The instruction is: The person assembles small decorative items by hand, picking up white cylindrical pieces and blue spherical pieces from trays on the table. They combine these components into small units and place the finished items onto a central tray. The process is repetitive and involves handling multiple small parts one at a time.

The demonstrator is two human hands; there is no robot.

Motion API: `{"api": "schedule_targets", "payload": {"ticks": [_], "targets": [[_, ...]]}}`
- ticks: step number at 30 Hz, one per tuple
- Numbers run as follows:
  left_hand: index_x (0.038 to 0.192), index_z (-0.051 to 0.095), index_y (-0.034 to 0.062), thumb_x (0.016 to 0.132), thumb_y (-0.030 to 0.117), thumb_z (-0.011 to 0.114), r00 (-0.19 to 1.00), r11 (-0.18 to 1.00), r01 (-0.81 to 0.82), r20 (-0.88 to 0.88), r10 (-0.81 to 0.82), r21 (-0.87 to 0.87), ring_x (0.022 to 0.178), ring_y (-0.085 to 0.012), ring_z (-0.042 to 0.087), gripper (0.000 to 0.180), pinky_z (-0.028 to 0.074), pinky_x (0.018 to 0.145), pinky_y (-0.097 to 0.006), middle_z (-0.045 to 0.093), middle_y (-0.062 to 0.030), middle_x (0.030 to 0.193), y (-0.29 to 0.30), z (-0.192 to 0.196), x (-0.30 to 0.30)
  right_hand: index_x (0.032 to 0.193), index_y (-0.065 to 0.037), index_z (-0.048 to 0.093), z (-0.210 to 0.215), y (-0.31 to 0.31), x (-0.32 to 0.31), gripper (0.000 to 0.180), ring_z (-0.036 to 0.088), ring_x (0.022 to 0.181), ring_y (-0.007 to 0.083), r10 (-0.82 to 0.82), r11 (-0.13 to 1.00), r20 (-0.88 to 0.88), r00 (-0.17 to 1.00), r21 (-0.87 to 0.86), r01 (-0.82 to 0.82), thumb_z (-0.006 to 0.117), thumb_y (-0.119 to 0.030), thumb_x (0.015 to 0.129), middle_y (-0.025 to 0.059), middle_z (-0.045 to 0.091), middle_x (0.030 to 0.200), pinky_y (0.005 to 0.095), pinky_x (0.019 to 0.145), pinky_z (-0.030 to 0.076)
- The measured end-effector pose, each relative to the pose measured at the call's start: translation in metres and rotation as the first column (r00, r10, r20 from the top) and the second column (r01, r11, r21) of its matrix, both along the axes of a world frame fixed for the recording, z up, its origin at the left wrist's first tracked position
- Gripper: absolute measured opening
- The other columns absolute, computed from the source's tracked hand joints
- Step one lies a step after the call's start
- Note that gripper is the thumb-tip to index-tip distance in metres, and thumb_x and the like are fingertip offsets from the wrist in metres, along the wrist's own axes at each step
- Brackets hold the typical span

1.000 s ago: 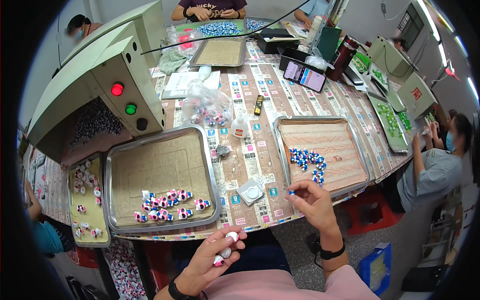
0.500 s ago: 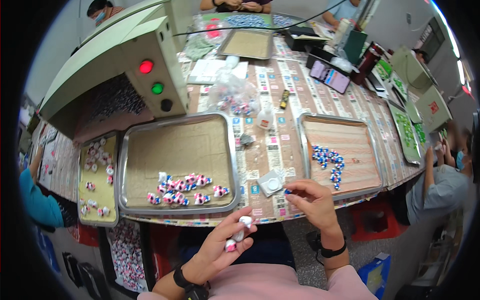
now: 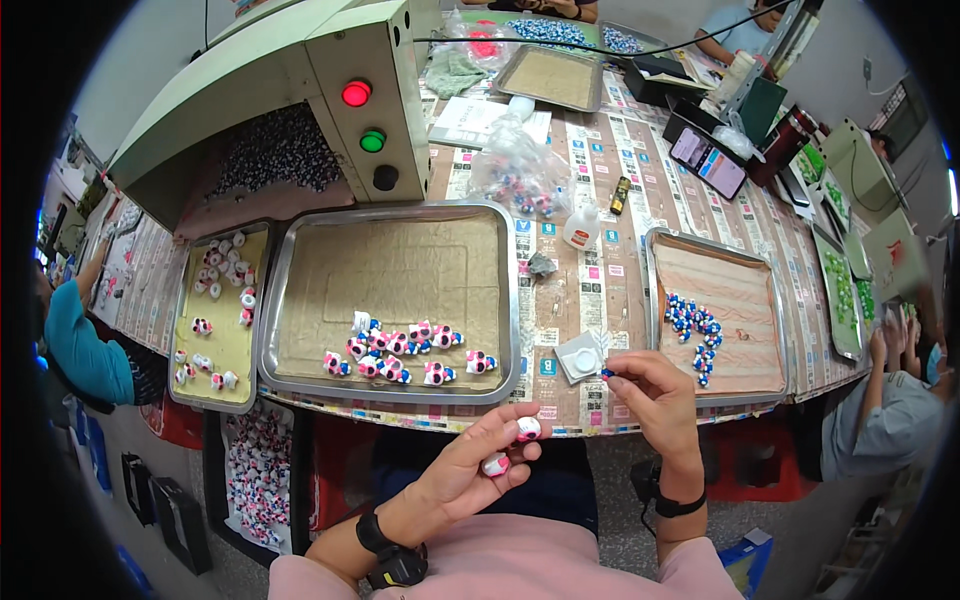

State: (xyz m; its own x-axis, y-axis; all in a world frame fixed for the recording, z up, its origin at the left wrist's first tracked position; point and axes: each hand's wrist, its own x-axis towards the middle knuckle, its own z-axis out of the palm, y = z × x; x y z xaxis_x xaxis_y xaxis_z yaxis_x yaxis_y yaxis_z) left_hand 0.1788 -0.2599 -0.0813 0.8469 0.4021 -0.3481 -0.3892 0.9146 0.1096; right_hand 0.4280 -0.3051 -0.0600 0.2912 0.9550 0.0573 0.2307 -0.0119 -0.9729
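Note:
My left hand (image 3: 480,458) is palm up in front of the table edge, fingers curled round small figurine parts. A white and pink figurine head (image 3: 528,429) with dark markings sits at its fingertips, and another white and pink piece (image 3: 496,464) rests lower in the palm. Thumb and forefinger of my right hand (image 3: 655,400) pinch a tiny blue piece (image 3: 607,374). That pinch is beside a small square white dish (image 3: 580,358) with a round middle. Right of it, a tray lined with pinkish sheet (image 3: 720,355) holds several small blue and white pieces (image 3: 693,322).
Left of my hands, a large metal tray (image 3: 400,265) carries several assembled figurines (image 3: 440,373); a narrower tray (image 3: 210,315) holds white heads. Behind stand a machine with lit buttons (image 3: 365,95), a small white bottle (image 3: 581,228) and a plastic bag (image 3: 515,175). Co-workers sit at both sides.
The whole view has shifted, so the table things appear farther right. In my left hand the upper head has turned, now showing pink and dark markings. My right hand keeps its pinch beside the dish.

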Motion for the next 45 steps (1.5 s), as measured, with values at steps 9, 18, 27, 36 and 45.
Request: {"api": "schedule_targets", "payload": {"ticks": [9,18,27,36,45], "targets": [[0.128,0.052,0.0056,0.097,0.011,0.056,0.993,0.999,-0.017,-0.117,0.021,0.036,0.095,-0.0156,0.064,0.032,0.058,0.081,-0.028,0.060,-0.0130,0.118,-0.006,0.003,0.004,0.098,0.002,0.070,0.004,0.006,0.000,0.017,0.066,0.086,0.0145,-0.020,0.999,0.116,0.993,-0.032,0.023,0.070,0.003,0.082,0.0098,0.065,0.098,0.0241,0.076,0.053],[0.128,0.051,0.0018,0.098,0.018,0.056,0.993,0.996,0.056,-0.106,-0.049,0.072,0.091,-0.0142,0.064,0.034,0.058,0.079,-0.026,0.061,-0.0093,0.111,-0.009,-0.001,0.003,0.094,-0.001,0.069,-0.004,0.021,-0.008,0.014,0.065,0.082,0.0276,-0.027,0.998,0.452,0.891,0.063,-0.002,0.069,0.000,0.080,0.0128,0.066,0.089,0.0337,0.071,0.051],[0.132,0.050,0.0007,0.098,0.015,0.057,0.989,0.996,0.058,-0.138,-0.048,0.072,0.092,-0.0126,0.064,0.038,0.058,0.080,-0.024,0.062,-0.0063,0.103,-0.010,0.001,0.005,0.091,-0.002,0.069,-0.008,0.028,-0.008,0.012,0.062,0.083,0.0317,0.006,0.995,0.615,0.789,0.078,-0.068,0.069,-0.003,0.080,0.0124,0.065,0.087,0.0391,0.072,0.049],[0.133,0.051,0.0013,0.097,0.012,0.058,0.983,0.994,0.009,-0.181,0.010,0.107,0.096,-0.0136,0.064,0.038,0.057,0.084,-0.025,0.063,-0.0061,0.107,-0.011,0.002,0.009,0.094,-0.002,0.071,0.017,0.007,-0.020,0.016,0.065,0.080,0.0247,0.028,0.998,0.399,0.916,0.048,-0.051,0.071,0.000,0.078,0.0120,0.067,0.088,0.0326,0.070,0.051],[0.134,0.050,0.0026,0.097,0.010,0.057,0.988,0.993,0.027,-0.155,-0.009,0.112,0.097,-0.0131,0.064,0.039,0.057,0.082,-0.024,0.063,-0.0065,0.109,-0.010,0.001,0.013,0.094,-0.002,0.073,0.028,-0.020,-0.043,0.018,0.065,0.083,0.0162,0.148,0.989,0.070,0.986,-0.004,-0.149,0.075,-0.001,0.077,0.0097,0.070,0.091,0.0271,0.072,0.050]]}}
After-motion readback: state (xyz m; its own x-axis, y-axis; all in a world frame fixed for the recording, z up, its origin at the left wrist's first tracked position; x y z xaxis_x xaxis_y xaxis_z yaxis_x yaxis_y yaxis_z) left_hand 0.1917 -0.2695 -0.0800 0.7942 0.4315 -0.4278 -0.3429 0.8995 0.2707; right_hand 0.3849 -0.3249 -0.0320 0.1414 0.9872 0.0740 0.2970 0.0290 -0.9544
